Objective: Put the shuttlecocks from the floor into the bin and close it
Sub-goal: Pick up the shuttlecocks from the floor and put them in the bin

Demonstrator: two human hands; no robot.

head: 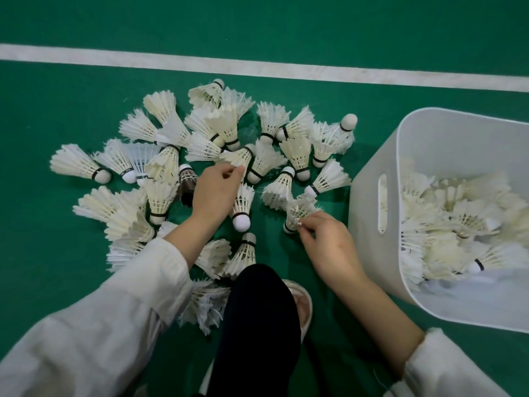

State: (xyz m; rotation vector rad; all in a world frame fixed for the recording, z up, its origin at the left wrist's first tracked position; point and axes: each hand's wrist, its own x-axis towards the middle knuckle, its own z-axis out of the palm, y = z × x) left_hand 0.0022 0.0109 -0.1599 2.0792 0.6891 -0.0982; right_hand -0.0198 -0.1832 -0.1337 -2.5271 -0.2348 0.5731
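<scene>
Several white feather shuttlecocks (169, 156) lie scattered in a heap on the green floor (57, 253) in front of me. My left hand (213, 190) pinches the feather edge of one shuttlecock (239, 159) in the middle of the heap. My right hand (326, 242) pinches the feathers of a worn shuttlecock (297, 212) near the bin. The white plastic bin (369, 224) stands at the right, open on top, with several shuttlecocks (458, 224) inside. No lid is in view.
A white court line (257, 67) crosses the floor behind the heap. My dark trouser leg (257, 325) and a light slipper (305, 305) are at the bottom centre, with shuttlecocks beside them. The bin has a slot handle (382, 202) in its left wall.
</scene>
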